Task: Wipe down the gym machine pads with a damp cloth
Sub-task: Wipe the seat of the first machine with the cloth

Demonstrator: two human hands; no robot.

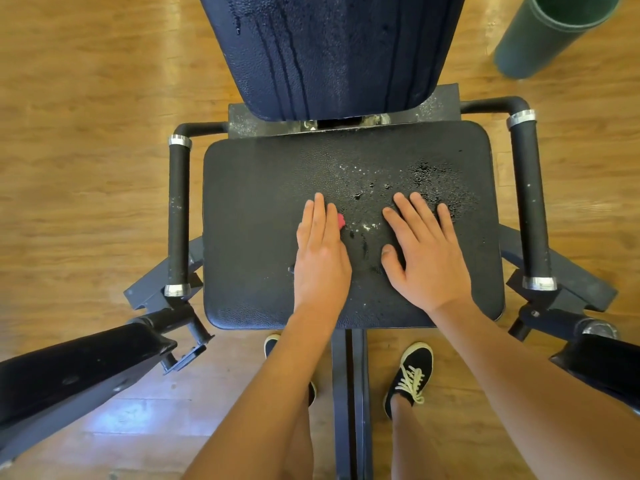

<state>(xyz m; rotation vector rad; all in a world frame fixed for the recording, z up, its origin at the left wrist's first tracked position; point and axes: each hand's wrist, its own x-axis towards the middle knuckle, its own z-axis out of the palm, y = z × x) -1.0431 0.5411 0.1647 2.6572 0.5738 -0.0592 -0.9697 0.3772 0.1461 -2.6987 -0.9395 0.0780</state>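
A wood floor point(86, 133) fills the view under a dark gym machine. Its back pad point(329, 53) rises at the top, streaked with wet runs down its face. Below it the seat pad point(259, 202) lies flat, beaded with droplets and white flecks across its middle and right part. A black grip point(179, 216) stands along the seat's left side and another grip point(528, 202) along its right, each capped with silver rings. A padded arm point(69, 372) juts in at lower left. A green tube point(547, 32) leans in the top right corner, well apart from the seat. A dark shoe point(412, 375) with pale laces stands on the floor just beside the machine's centre rail.

Both hands lie palm down on the seat. The right hand point(426, 251) has its fingers straight and spread, flat on the wet patch, holding nothing. The left hand point(320, 251) has its fingers straight and pressed together, flat on the cloth point(341, 221). The cloth is almost wholly hidden beneath that hand; only a small red corner shows at the fingers' right edge, between the two hands.
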